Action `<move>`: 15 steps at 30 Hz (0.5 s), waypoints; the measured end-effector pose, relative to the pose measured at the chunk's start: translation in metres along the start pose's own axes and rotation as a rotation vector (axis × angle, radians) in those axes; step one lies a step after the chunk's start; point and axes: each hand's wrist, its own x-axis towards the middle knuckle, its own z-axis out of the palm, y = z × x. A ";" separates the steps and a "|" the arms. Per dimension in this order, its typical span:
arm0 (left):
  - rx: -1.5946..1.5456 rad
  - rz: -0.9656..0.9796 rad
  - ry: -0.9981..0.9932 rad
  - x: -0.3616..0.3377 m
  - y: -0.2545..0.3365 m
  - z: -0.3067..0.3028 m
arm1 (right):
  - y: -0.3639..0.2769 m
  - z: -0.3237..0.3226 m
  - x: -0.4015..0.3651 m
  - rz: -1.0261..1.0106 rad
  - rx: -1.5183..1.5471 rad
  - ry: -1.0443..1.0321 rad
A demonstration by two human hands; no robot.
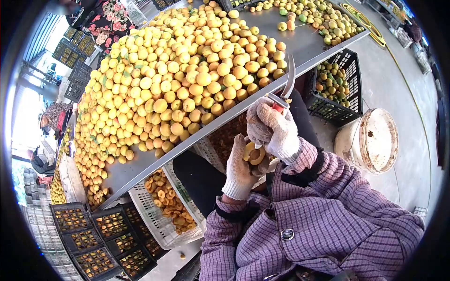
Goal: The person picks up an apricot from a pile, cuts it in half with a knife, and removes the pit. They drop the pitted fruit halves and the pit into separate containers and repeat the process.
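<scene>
My left hand (240, 171), in a pale glove, holds a cut apricot (255, 156) in front of my lap, its orange inside facing up. Gripped in my gloved right hand (275, 129) is a curved knife (290, 77) with a bit of red near the base of its blade. The blade points up and away from me, close to the table's metal edge. My right hand is just above and beside the apricot, and its lower fingers are partly hidden. A large heap of whole apricots (187, 70) covers the tabletop before both hands.
Below the table edge (187, 143), a white crate (154, 225) holds apricot halves. To the right are a black crate (349, 70) of greenish fruit and a stained white bucket (378, 140). Black crates (89, 234) stand at lower left. A yellow hose (363, 21) lies on the floor. Other people are across the table.
</scene>
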 end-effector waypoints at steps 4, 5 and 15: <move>0.085 0.044 0.229 0.002 -0.009 0.031 | 0.001 -0.003 -0.006 -0.029 -0.147 -0.031; 0.057 0.052 0.307 0.004 -0.011 0.040 | 0.004 -0.008 -0.008 -0.047 -0.215 -0.035; 0.140 0.031 0.396 0.007 -0.012 0.017 | 0.010 -0.020 -0.005 0.082 -0.138 -0.166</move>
